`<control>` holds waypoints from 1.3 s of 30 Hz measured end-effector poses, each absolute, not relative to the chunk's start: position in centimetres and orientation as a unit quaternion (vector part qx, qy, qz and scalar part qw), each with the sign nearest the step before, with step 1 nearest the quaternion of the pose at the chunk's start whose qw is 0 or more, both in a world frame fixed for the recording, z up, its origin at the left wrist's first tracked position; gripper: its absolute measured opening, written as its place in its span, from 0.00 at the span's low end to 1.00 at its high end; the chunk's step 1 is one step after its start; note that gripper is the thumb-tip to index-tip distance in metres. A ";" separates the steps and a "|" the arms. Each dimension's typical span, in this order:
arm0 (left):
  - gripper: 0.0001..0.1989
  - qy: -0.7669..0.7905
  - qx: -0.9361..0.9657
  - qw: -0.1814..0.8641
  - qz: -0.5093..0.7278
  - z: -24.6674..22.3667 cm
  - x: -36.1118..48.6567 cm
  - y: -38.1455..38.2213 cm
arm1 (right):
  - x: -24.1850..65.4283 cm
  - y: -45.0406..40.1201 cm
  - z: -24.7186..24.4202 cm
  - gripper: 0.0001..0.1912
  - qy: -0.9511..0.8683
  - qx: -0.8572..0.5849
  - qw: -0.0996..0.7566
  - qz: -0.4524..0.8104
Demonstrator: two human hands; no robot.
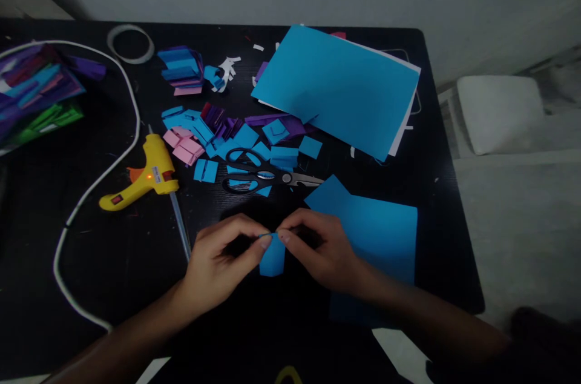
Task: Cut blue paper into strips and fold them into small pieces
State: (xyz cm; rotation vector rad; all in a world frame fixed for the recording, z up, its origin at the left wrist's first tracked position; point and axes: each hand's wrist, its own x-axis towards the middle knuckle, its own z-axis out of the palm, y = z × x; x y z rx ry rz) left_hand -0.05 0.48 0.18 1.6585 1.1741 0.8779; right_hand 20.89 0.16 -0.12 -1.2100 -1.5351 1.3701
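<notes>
A small blue paper piece [272, 260] hangs between my two hands near the table's front. My left hand [224, 257] pinches its upper left edge between thumb and fingers. At the upper right edge, my right hand [320, 248] grips the same piece in a pinch. Black-handled scissors [287, 178] lie just beyond my hands, blades pointing right, over small blue pieces. Folded blue pieces [284, 157] and pink pieces [184, 145] are spread behind them. Beside my right forearm lies a larger blue sheet [385, 232], partly under the arm.
A yellow glue gun [157, 172] with an orange light lies at the left, near a white cable [59, 251]. A tape roll [131, 45], blue and white sheets [338, 87] and a bag of colored folded papers [40, 93] sit farther back on the black table [447, 238].
</notes>
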 end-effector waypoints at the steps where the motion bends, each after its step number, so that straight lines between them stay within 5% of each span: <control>1: 0.03 0.475 0.670 0.448 0.353 0.2 0.0 0.5 | 20.9 0.2 -0.1 0.05 -0.599 -0.469 0.369 0.534; 39: 0.04 0.464 0.677 0.445 0.358 0.1 -0.4 0.3 | 21.0 0.0 -0.2 0.04 -0.574 -0.481 0.379 0.544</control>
